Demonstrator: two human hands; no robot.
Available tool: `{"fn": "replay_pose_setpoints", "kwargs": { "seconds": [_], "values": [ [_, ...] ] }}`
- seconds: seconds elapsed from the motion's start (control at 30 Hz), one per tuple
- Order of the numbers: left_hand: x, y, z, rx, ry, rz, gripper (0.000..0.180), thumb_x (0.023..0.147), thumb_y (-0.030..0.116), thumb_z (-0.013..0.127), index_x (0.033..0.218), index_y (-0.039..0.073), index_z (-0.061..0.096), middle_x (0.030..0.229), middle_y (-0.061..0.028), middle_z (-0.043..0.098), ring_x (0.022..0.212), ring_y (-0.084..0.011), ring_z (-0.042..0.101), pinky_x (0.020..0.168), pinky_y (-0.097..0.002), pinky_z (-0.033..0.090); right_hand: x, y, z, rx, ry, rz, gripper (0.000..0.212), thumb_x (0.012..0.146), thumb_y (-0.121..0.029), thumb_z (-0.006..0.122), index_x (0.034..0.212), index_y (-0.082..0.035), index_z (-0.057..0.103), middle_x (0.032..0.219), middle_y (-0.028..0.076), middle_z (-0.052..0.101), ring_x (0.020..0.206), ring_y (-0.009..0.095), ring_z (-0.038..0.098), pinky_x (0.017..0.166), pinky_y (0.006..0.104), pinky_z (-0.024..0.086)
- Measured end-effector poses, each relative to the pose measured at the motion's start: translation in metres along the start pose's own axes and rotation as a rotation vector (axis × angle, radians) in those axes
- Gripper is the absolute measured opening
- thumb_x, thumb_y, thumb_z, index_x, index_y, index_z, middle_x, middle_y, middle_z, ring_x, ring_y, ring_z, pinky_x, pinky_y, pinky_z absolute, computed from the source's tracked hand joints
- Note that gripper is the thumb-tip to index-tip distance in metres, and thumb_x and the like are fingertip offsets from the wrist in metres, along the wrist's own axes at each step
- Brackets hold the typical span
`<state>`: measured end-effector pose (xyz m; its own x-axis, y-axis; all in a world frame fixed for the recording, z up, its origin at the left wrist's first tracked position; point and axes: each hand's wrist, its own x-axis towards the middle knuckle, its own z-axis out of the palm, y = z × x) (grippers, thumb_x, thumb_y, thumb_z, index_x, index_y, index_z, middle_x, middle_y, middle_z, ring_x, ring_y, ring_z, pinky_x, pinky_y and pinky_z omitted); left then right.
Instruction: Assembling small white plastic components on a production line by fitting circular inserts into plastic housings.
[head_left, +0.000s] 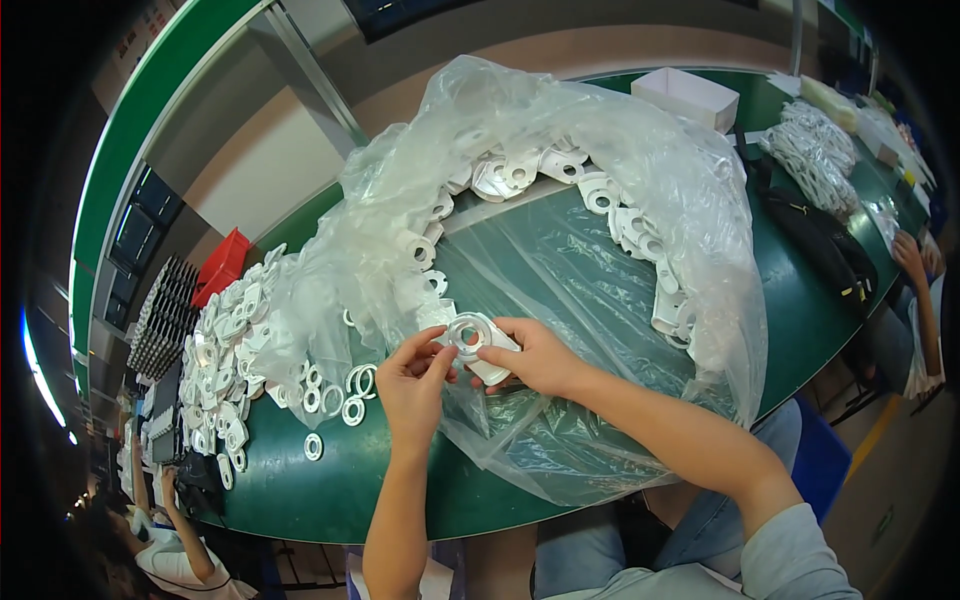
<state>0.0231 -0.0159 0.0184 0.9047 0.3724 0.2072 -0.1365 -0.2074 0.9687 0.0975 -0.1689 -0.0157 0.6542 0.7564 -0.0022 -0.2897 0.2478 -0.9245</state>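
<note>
A flat white part is being held up above the near middle of a green table, over a translucent plastic sheet, between two bare hands. It is being gripped at its right side by the right hand, the thumb being pressed on top and the fingers being tucked beneath. By the left hand, bent fingertips are being brought against or just beside its left rim; whether a pinch is being made there cannot be told. A round, raised collar with a shiny rim is being turned upward, a dark reddish centre being shown through its hole, while a broader white plate is being extended to the right and toward the near side. Reddish characters are being displayed on a pale wall at the far left, too small to be read. An arc of similar parts is being lined along the sheet's inner border, open room being left inside it beyond the hands. On the left, movement is being bounded by a heap of white parts and loose rings; between these and the table's curved near edge, a strip of bare green is being left exposed.
</note>
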Motion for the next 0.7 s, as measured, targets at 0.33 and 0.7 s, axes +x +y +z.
{"fn": "replay_pose_setpoints", "kwargs": {
  "seconds": [0.33, 0.7],
  "values": [
    [-0.0007, 0.0016, -0.0026, 0.152, -0.033, 0.121, 0.025, 0.077, -0.005, 0.065, 0.102, 0.0, 0.065, 0.084, -0.0037, 0.058, 0.071, -0.0087, 0.057, 0.059, -0.021, 0.047, -0.0016, -0.0044, 0.0013, -0.047, -0.028, 0.008, 0.028, 0.091, -0.008, 0.051, 0.118, 0.001, 0.051, 0.101, 0.01, 0.063, 0.077, 0.017, 0.066, 0.061, 0.026, 0.056],
    [-0.0001, 0.0017, -0.0036, 0.195, -0.056, 0.146, 0.027, 0.076, -0.004, 0.066, 0.103, 0.001, 0.065, 0.087, -0.0044, 0.057, 0.073, -0.0096, 0.057, 0.061, -0.0204, 0.047, -0.0028, -0.0071, 0.0005, -0.04, -0.029, 0.034, 0.027, 0.09, -0.007, 0.05, 0.115, 0.003, 0.051, 0.101, 0.012, 0.062, 0.077, 0.019, 0.067, 0.057, 0.0268, 0.057]
  ]
}}
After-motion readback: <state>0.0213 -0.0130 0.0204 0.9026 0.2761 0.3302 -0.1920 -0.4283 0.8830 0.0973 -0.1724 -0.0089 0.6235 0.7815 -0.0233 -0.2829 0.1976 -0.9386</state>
